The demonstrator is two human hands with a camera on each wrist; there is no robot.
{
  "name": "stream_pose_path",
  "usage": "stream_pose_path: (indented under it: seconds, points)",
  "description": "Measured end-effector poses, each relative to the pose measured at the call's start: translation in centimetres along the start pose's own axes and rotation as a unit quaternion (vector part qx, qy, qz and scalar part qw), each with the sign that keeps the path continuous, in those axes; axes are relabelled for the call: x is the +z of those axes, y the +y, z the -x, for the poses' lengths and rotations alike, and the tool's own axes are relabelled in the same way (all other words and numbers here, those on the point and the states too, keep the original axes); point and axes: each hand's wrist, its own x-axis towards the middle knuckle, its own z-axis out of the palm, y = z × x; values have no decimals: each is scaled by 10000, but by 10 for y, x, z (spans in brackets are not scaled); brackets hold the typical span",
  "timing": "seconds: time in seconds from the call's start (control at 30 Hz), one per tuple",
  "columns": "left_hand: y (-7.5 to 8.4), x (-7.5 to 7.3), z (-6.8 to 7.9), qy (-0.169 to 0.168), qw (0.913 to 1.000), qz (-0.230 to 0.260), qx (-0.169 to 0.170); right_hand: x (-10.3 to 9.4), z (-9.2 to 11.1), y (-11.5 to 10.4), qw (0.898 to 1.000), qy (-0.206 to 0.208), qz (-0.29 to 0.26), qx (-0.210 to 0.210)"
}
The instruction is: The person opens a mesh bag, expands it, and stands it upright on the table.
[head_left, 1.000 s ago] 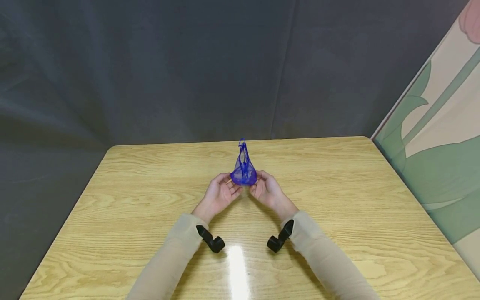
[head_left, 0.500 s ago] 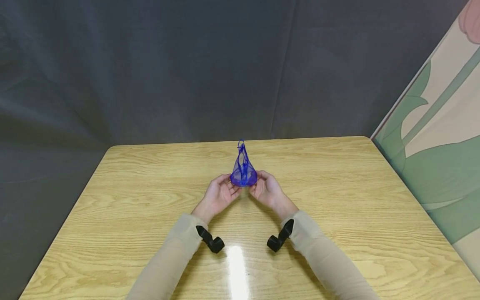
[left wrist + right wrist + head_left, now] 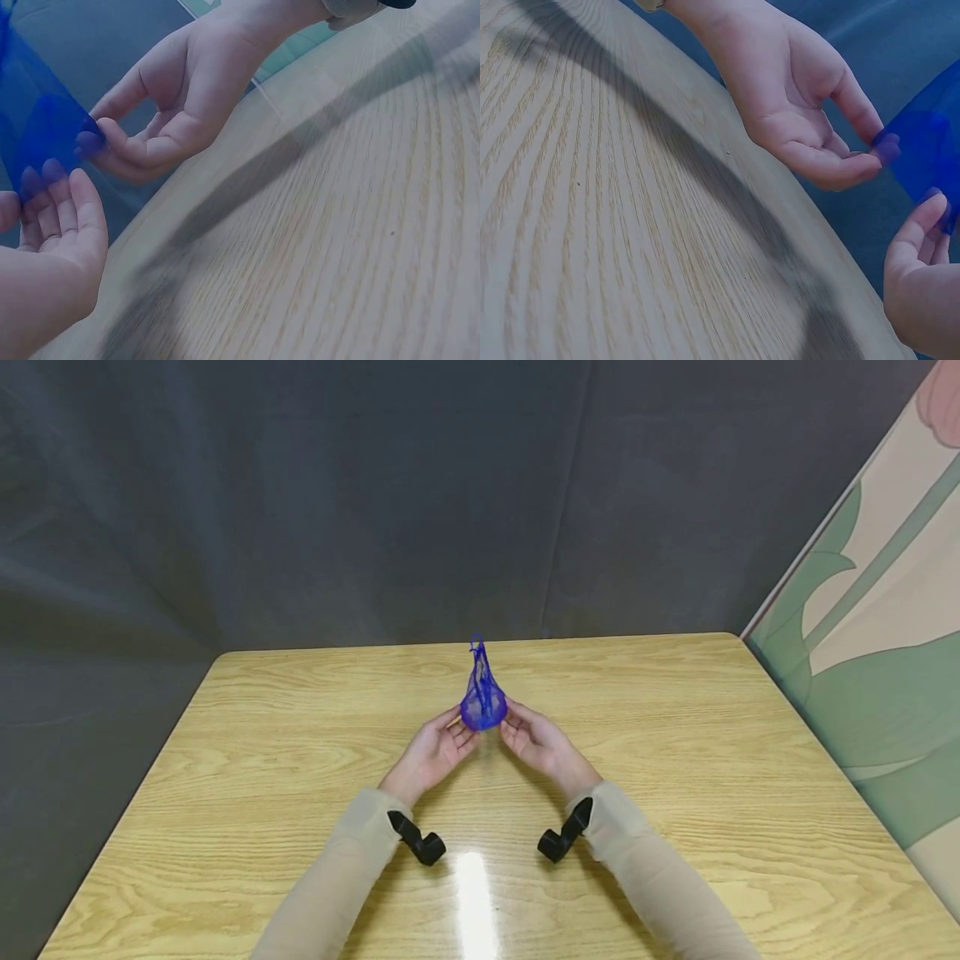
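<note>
A sheer blue drawstring pouch (image 3: 483, 706) is held up over the middle of the table, its rounded wide part between both hands and its narrow, gathered top with a cord loop pointing away. My left hand (image 3: 437, 752) pinches the pouch's left side, the other fingers spread beneath. On the opposite side my right hand (image 3: 542, 745) pinches the edge with thumb and fingers. Through the thin cloth (image 3: 49, 127) in the left wrist view, several fingertips show bluish. The right wrist view shows only a corner of the blue fabric (image 3: 926, 142) beside both hands.
The light wood-grain table (image 3: 300, 710) spreads around the hands, with a bright reflection near its front. Behind it hangs a dark curtain (image 3: 390, 510). A panel with a green and pink plant pattern (image 3: 885, 693) stands along the right edge. Black wrist cameras (image 3: 423, 843) sit on both sleeves.
The pouch has shifted slightly left, its top leaning further left and its wide part looking narrower. The right fingertips have moved a little left with it. Both hands keep their hold.
</note>
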Motion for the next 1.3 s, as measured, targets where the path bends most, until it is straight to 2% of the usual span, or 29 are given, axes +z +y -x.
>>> stream_pose_path:
  seconds: [0.33, 0.53, 0.73, 0.87, 1.3]
  points:
    - [-1, 1, -1, -46, 9995, -289, 79, 0, 0, 2, 9999, -27, 106, -84]
    - [-1, 1, 0, 22, 9998, -167, 142, -2, -1, 2, 9999, -95, -45, -89]
    - [0, 1, 0, 86, 9997, -132, 159, -2, -2, 2, 9997, -218, 74, -27]
    - [-1, 0, -1, 158, 9996, -125, 217, -1, -1, 3, 9998, -153, 91, -7]
    - [-2, -1, 0, 291, 9993, 73, 232, 2, -2, 5, 9994, -152, -281, 102]
